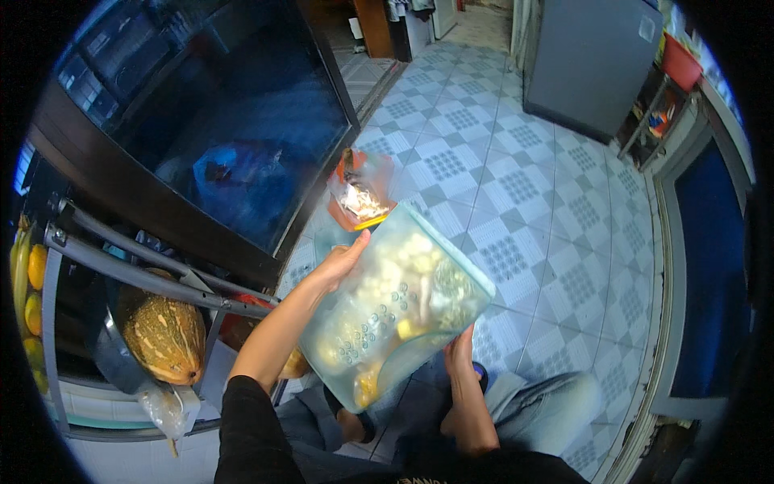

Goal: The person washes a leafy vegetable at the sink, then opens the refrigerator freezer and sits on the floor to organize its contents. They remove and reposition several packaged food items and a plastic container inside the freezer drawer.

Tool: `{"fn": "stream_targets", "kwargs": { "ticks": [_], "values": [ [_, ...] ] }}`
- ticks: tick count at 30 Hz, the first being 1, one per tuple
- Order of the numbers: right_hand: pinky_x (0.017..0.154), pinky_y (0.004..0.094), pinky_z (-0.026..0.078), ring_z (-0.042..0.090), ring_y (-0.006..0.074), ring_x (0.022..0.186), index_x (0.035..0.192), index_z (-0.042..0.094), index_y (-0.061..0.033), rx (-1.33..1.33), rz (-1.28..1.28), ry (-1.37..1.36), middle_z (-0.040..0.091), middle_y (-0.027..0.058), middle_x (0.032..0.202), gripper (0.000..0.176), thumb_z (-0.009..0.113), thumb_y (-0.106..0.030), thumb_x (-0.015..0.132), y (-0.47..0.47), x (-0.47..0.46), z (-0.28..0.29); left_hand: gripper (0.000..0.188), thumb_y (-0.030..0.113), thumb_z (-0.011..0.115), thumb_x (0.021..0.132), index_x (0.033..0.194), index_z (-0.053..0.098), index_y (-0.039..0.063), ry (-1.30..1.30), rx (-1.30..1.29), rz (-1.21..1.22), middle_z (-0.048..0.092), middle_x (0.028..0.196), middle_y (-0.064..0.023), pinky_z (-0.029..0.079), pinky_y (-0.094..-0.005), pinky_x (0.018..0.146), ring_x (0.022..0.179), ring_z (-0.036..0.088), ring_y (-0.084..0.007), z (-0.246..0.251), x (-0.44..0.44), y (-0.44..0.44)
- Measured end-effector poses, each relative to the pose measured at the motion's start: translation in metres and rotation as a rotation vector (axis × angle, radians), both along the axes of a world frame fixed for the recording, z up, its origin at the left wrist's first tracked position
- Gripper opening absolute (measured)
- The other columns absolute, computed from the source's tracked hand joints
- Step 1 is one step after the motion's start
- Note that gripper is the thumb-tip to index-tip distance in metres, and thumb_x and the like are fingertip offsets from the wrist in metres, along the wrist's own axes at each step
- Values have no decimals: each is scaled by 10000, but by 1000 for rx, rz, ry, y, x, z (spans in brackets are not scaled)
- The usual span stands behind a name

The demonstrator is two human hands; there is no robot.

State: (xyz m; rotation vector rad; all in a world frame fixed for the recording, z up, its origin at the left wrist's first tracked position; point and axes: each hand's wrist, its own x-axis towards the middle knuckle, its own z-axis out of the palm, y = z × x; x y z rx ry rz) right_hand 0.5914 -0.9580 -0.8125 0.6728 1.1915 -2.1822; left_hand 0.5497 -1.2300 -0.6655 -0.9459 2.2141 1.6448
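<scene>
A translucent pale-green plastic bin [387, 327] is tilted above the tiled floor, between my two hands. Pale and yellow items, some in clear plastic bags, show through its wall; I cannot tell what they are. My left hand [341, 263] grips the bin's upper left edge, thumb on top. My right hand [461, 351] holds its lower right side, with the fingers partly hidden by the bin. Just beyond the bin, a red trash bin with a clear liner [361, 193] stands on the floor with light-coloured scraps inside.
At the left, a metal-framed rack [163, 284] holds a large mottled pumpkin [166, 336]. Dark glass doors [242, 121] stand behind it. A grey refrigerator [583, 60] is at the upper right, near a small rack with a red basin [681, 63]. My knees and feet are below the bin.
</scene>
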Motion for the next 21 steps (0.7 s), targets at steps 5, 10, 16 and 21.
{"fn": "stream_targets", "kwargs": {
  "ticks": [5, 10, 16, 21],
  "values": [
    [690, 320, 425, 539, 197, 929, 1250, 416, -85, 382, 314, 66, 550, 98, 1113, 764, 200, -686, 831, -26, -24, 40, 748, 642, 379, 822, 1270, 425, 45, -29, 345, -54, 476, 1237, -161, 434, -358, 872, 1077, 511, -221, -67, -44, -57],
    [723, 337, 392, 492, 231, 784, 928, 484, 93, 459, 196, 260, 523, 158, 855, 654, 334, -543, 894, -64, -42, 52, 723, 603, 410, 834, 1316, 328, 71, 101, 232, 26, 469, 1229, -140, 444, -354, 844, 1071, 503, -213, -99, -74, -90],
    [880, 432, 360, 493, 439, 1009, 1050, 444, 115, 1110, 320, 455, 518, 341, 1024, 708, 401, -562, 849, -84, -47, 108, 696, 578, 430, 842, 1306, 351, 65, 49, 497, 113, 489, 1207, -115, 469, -342, 798, 1018, 524, -197, -117, -71, -111],
    [801, 471, 398, 534, 470, 889, 1042, 477, 91, 1126, 374, 673, 567, 330, 870, 696, 406, -570, 835, -93, -62, 148, 610, 622, 356, 841, 1066, 545, 87, -50, 692, 200, 589, 890, -55, 505, -320, 612, 728, 573, -157, -115, -52, -106]
  ]
}}
